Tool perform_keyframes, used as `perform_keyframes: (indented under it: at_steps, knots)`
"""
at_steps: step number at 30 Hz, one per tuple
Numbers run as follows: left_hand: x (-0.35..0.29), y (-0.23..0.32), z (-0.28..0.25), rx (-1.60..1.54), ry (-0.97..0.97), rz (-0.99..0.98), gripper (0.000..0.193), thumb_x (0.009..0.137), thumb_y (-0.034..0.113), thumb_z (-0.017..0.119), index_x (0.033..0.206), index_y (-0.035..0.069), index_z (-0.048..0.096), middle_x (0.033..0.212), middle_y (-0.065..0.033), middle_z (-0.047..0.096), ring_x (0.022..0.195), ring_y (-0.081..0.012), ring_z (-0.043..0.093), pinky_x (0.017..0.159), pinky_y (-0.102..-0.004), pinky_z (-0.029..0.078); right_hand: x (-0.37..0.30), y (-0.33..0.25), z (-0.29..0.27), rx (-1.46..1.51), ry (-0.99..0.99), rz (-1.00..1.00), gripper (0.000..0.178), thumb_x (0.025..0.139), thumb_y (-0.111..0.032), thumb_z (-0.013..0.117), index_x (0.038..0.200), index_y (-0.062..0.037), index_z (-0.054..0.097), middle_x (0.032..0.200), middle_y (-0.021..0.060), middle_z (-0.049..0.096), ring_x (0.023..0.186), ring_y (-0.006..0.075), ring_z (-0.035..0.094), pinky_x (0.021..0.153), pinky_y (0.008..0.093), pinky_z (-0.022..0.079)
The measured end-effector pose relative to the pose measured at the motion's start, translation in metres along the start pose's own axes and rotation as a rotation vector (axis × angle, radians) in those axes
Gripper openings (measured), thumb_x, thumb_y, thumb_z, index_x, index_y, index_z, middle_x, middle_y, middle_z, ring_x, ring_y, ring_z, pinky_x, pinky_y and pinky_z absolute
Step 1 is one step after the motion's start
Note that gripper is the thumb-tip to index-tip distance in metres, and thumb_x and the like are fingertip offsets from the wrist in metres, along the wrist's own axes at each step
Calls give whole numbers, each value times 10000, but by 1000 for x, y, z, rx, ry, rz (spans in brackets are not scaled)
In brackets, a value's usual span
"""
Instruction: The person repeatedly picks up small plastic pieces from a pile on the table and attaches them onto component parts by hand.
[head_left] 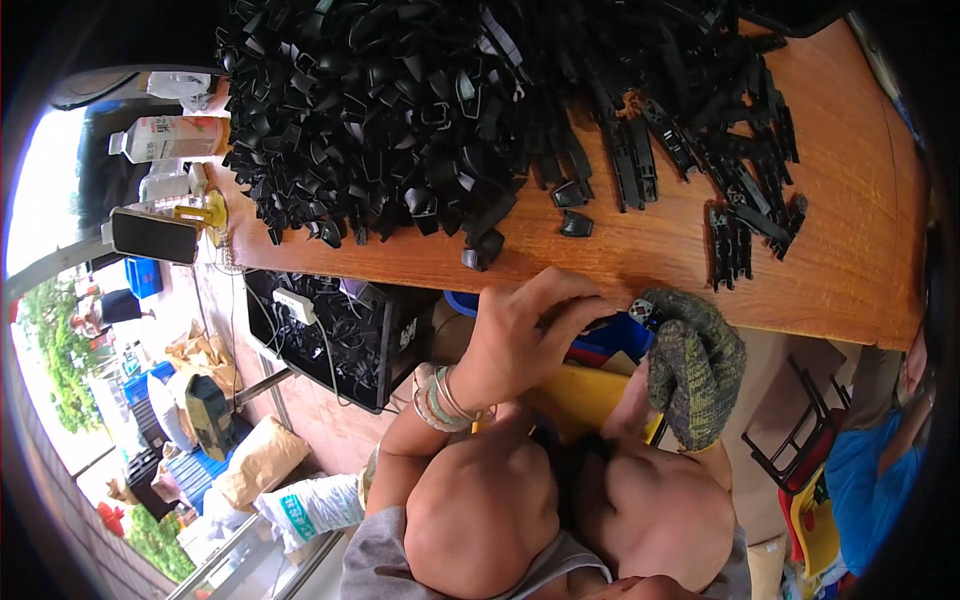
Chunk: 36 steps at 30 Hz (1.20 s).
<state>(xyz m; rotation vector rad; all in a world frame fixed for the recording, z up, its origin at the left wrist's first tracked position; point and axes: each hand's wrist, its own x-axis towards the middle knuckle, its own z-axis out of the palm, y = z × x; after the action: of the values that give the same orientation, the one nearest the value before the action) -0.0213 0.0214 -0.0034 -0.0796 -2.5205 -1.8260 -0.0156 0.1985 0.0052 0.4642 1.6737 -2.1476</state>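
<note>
Your bare left hand [520, 335] curls closed around a small black plastic part [645, 308], and your gloved right hand [695, 365] pinches its other end, just below the wooden table's [850, 250] near edge. Your fingers hide most of the part. Bare wood lies between that edge and the heap of black clips [400, 110], whose top is cut off.

Small black plastic clip part [640, 310], with a pale spot showing, pinched between the bare left grip [520, 340] and the gloved right grip [690, 365], at the near edge of the wooden table [860, 250]. Mostly hidden by fingers; exact shape unclear. Above both grips, well apart: two loose black caps [573, 208], lying flat.
</note>
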Motion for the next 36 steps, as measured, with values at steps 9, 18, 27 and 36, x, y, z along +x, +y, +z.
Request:
perform_keyframes:
  at_steps: [9,18,27,36]
  knots:
    - [3,-4,2,-136,-11,-124,96,813,-86,574,903,-56,585,692,-78,628,538,-81,587,470,-181,440,-5,2,0,26,-34,65,255,871,-137,553,1057,35,585,870,59,630,572,58,460,491,190,361]
    - [15,1,10,-498,-121,-348,84,838,-19,592,916,-49,601,801,-94,602,609,-101,598,521,-213,481,-1,8,-4,44,-64,-19,269,895,-96,533,1136,22,553,739,40,587,497,61,450,440,192,353]
    - [15,0,-1,22,-193,150,243,731,-127,553,912,-8,662,897,-114,640,745,-196,636,609,-265,527,0,9,-15,-96,-87,44,206,861,-67,571,1046,14,610,737,8,587,532,35,440,468,190,345]
    - [14,1,3,149,-162,322,291,665,-133,540,893,4,658,878,-114,645,742,-245,634,629,-304,527,-1,7,-13,-354,-88,432,398,929,-90,440,1302,23,364,1276,138,444,1169,232,412,1022,302,298]
